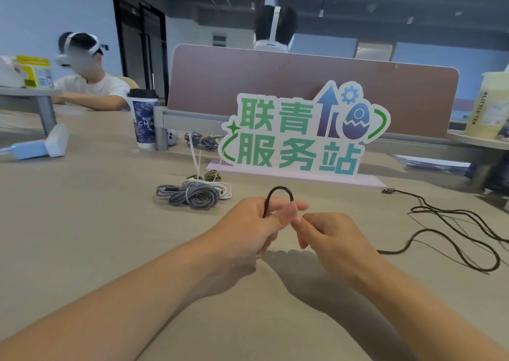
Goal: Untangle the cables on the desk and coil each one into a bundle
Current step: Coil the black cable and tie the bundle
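Step in hand: coiling the black cable (pixel 279 188), first loop only. My left hand (pixel 248 224) pinches it, thumb pressed over curled fingers, and a small arch of cable stands up above the knuckles. My right hand (pixel 334 236) sits just beside it, fingertips touching the left thumb area, fingers curled in. A dark bit of strand shows inside that curl, so I read it as pinching the cable too. The tips are blurred, so the exact contact is unclear.

The rest of the cable runs out from behind the right wrist and lies loose on the desk (pixel 91 223) to the right in a few wide, overlapping curves. Its plug (pixel 387 191) lies near the sign (pixel 303 129). I can't tell whether those curves are knotted or just crossing.

Three bundles (pixel 192 195) are already coiled, well apart from the loose cable, so this looks like the last one on my side.

Next move, as I judge it: the left holds the loop firm while the right slides out along the strand, draws in slack and lays a second turn the same size onto the first. Watch the crossings on the right, since a pull could tighten them and drag the plug.
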Demonstrator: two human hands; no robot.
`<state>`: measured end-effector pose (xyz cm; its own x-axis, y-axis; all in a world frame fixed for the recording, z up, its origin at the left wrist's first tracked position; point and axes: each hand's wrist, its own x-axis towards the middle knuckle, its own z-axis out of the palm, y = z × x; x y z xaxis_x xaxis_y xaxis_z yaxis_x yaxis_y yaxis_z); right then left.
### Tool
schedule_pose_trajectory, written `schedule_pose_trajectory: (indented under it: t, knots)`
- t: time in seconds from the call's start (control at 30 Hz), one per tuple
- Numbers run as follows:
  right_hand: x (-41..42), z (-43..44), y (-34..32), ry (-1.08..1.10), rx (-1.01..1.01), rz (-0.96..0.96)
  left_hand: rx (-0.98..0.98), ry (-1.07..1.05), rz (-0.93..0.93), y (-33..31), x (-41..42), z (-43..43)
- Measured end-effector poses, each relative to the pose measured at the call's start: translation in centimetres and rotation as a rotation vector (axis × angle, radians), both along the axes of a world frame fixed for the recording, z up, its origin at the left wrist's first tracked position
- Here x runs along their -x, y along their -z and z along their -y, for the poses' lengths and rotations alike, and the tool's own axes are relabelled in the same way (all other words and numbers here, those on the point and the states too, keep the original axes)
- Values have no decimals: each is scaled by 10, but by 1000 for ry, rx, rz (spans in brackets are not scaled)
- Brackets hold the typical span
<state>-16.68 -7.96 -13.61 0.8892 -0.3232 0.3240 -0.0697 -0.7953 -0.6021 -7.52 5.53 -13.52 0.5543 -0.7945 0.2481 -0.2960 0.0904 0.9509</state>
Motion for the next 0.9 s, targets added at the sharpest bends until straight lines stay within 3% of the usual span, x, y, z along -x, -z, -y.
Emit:
schedule_pose_trajectory:
  t: [0.13,0.33,0.4,0.5,0.57,0.67,0.77,0.83,0.9]
  knots:
    - [-3,-8,-1,-41,-7,-2,168,-185,-116,-7,-8,1]
    - [0,4,-4,-13,83,-131,534,-297,-781,-16,-35,-3]
    - [2,11,-6,-16,146,-131,452,-348,-740,-13,-43,-5]
    - [6,12,-11,-69,231,-20,52,-498,-298,0,-42,-2]
    - [6,11,-13,-72,294,103,-119,-440,-138,3,-29,2]
    - [6,12,-14,25,289,289,-213,-121,-406,-6,-1,6]
    - [6,13,-13,95,233,330,-381,189,-389,-10,15,3]
    - [4,12,-11,91,184,304,-374,255,-327,-10,17,1]
    - [3,11,-10,88,134,275,-265,148,-352,-9,10,3]
